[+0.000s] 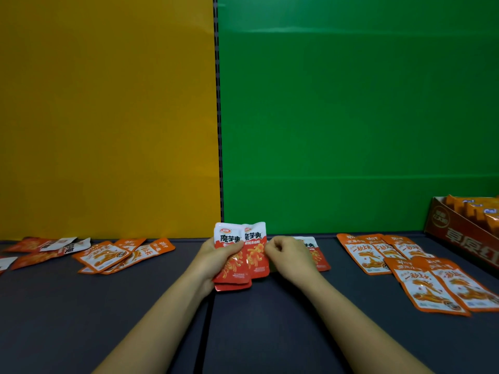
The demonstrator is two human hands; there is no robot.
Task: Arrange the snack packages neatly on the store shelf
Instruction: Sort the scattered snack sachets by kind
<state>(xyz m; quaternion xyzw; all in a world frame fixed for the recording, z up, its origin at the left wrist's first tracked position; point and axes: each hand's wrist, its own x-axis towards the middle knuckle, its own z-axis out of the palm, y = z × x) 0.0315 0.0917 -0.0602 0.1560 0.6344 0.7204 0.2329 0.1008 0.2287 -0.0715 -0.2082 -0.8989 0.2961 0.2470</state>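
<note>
Currently my left hand (212, 257) grips the fanned red packets (255, 252), right hand (286, 256) pinching one's edge; probably light, slippery, floppy, so hold mid-body.

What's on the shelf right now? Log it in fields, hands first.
left hand: grips fanned red packs
right hand: curled at the fan's right edge; grip unclear
lone pack: flat on shelf behind right hand
left pile: orange and red packs, scattered
right group: orange packs, overlapping
box: far right, holds orange packs
</note>
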